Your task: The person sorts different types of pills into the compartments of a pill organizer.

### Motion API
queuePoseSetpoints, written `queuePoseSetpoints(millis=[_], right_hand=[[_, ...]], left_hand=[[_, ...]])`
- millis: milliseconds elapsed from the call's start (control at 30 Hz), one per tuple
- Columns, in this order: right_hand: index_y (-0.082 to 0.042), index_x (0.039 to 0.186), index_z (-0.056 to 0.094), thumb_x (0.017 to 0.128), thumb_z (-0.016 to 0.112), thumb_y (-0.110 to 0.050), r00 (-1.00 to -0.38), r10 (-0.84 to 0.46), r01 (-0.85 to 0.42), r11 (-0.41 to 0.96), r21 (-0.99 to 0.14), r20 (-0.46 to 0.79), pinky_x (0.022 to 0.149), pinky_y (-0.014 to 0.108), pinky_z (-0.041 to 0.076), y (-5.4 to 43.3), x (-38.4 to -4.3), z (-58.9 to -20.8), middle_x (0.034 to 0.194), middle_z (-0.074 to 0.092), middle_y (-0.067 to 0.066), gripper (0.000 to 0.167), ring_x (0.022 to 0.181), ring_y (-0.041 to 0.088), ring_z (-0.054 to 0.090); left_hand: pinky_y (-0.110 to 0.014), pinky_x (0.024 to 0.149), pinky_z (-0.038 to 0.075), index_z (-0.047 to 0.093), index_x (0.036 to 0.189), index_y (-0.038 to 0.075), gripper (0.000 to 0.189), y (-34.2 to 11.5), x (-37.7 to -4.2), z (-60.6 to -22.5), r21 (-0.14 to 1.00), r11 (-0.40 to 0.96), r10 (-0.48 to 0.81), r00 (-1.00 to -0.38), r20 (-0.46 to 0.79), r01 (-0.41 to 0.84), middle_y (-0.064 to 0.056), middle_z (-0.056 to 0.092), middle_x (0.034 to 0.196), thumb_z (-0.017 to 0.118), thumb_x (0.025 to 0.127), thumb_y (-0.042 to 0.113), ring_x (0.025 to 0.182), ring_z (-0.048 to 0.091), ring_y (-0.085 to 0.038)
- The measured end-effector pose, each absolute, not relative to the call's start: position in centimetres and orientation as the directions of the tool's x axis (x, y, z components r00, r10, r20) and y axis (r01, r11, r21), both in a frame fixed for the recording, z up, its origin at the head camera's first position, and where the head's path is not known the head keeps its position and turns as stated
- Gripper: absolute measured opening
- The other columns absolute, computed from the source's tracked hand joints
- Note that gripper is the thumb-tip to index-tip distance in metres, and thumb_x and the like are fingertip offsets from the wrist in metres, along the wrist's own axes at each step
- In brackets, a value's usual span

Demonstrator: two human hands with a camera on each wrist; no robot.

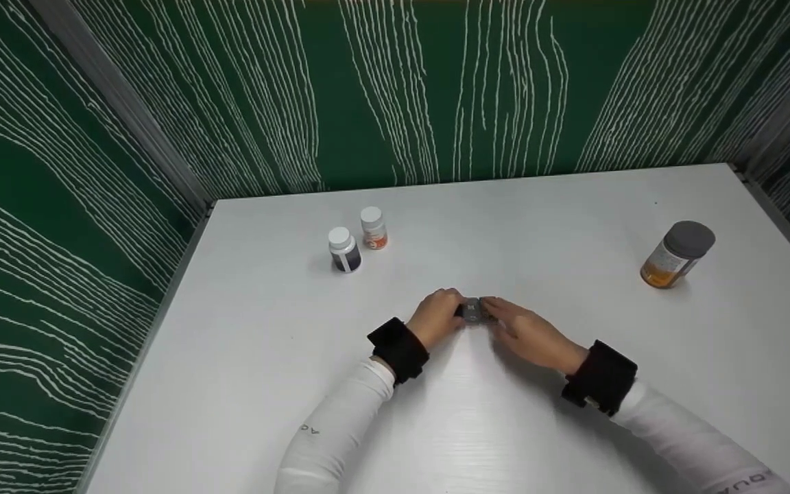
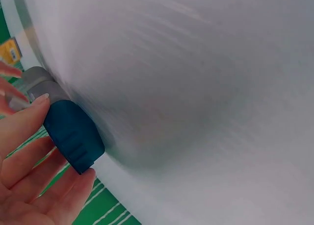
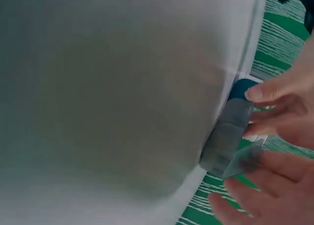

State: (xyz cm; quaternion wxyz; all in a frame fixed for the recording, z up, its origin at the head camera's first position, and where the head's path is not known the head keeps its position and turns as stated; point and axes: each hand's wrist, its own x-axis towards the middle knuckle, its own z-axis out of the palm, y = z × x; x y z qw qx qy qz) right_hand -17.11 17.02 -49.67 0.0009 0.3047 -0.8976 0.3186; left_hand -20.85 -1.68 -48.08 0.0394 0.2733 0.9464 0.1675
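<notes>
A small pill organizer lies between the two hands at the middle of the table. Its end section looks dark blue in the left wrist view, and its other sections are grey. My left hand grips that dark end, with the thumb on one side and fingers on the other. At the opposite end, my right hand has its fingers extended close against the organizer. A translucent lid stands raised beside these fingers. What the compartments contain is hidden.
Two small white-capped bottles, one with a dark label and one with an orange label, stand at the back left of the white table. An amber jar with a grey lid stands at the right. Green patterned panels surround the table.
</notes>
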Motion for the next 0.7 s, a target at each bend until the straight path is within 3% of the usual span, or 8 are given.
queuePoseSetpoints(millis=[133, 267, 533, 700], right_hand=[[0.015, 0.118, 0.046, 0.08, 0.06, 0.001, -0.742, -0.603, -0.671, 0.67, -0.319, 0.294, 0.086, 0.041, 0.042, 16.6, -16.6, -49.8, 0.125, 0.044, 0.028, 0.043, 0.112, 0.037, 0.046], [0.016, 0.115, 0.048, 0.08, 0.06, 0.0, -0.725, -0.623, -0.685, 0.697, -0.212, 0.293, 0.083, 0.045, 0.044, 16.4, -16.4, -49.8, 0.122, 0.045, 0.03, 0.04, 0.111, 0.039, 0.046], [0.013, 0.113, 0.052, 0.077, 0.064, -0.002, -0.706, -0.613, -0.702, 0.673, -0.234, 0.356, 0.081, 0.045, 0.044, 17.1, -16.5, -50.1, 0.12, 0.047, 0.03, 0.041, 0.107, 0.039, 0.049], [0.007, 0.118, 0.052, 0.075, 0.066, -0.002, -0.726, -0.586, -0.685, 0.661, -0.305, 0.359, 0.075, 0.041, 0.047, 17.7, -16.2, -49.0, 0.124, 0.042, 0.031, 0.046, 0.09, 0.034, 0.057]], left_hand=[[-0.023, 0.072, 0.044, 0.067, 0.095, 0.006, 0.021, -1.7, -20.9, -47.9, 0.34, 0.787, 0.542, -0.84, 0.019, 0.515, -0.005, 0.062, 0.089, 0.068, 0.075, 0.007, 0.085, 0.057, -0.017], [-0.024, 0.073, 0.044, 0.067, 0.097, 0.006, 0.023, -1.6, -21.0, -47.8, 0.343, 0.788, 0.54, -0.842, 0.013, 0.511, -0.006, 0.063, 0.09, 0.069, 0.074, 0.007, 0.085, 0.058, -0.017], [-0.023, 0.073, 0.043, 0.067, 0.097, 0.005, 0.023, -1.4, -21.2, -47.9, 0.378, 0.787, 0.528, -0.849, -0.006, 0.487, -0.005, 0.062, 0.091, 0.068, 0.074, 0.007, 0.086, 0.057, -0.016], [-0.024, 0.087, 0.04, 0.061, 0.11, 0.002, 0.035, -2.5, -21.8, -47.1, 0.516, 0.764, 0.48, -0.876, -0.053, 0.387, -0.009, 0.059, 0.11, 0.067, 0.078, 0.015, 0.103, 0.053, -0.019]])
